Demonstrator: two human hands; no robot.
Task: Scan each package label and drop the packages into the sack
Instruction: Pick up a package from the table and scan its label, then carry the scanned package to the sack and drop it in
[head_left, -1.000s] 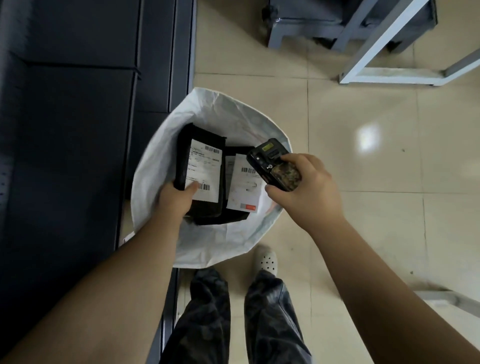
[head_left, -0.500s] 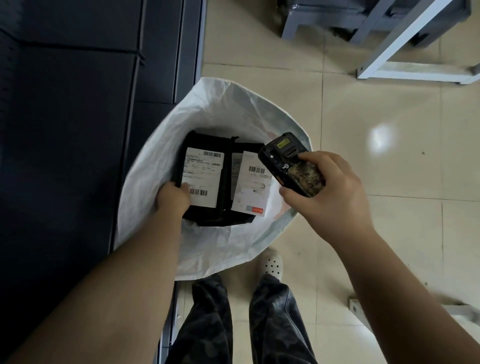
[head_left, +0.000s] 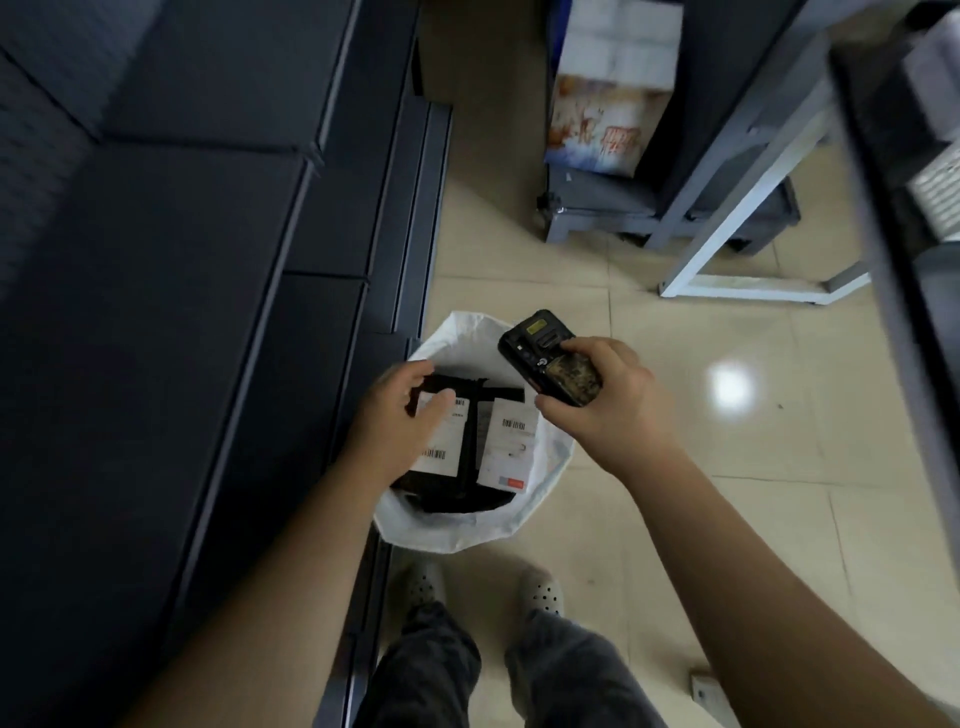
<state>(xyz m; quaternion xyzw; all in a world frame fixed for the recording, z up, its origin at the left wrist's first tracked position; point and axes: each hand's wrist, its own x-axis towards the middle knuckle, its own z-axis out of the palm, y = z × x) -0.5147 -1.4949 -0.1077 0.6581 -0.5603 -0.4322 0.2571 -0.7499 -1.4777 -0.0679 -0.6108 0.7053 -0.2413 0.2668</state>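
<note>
White sack (head_left: 457, 535) on the floor, two black packages (head_left: 467, 467) with white labels inside, left hand (head_left: 400, 421) flat on one label, fingers loose, right hand (head_left: 602, 400) gripping scanner (head_left: 550, 364) above the sack

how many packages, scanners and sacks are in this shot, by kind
black packages with white labels: 2, one under the left hand, one beside it
handheld scanner: 1, gripped by the right hand
white sack: 1, holding both packages
total: 4
</note>
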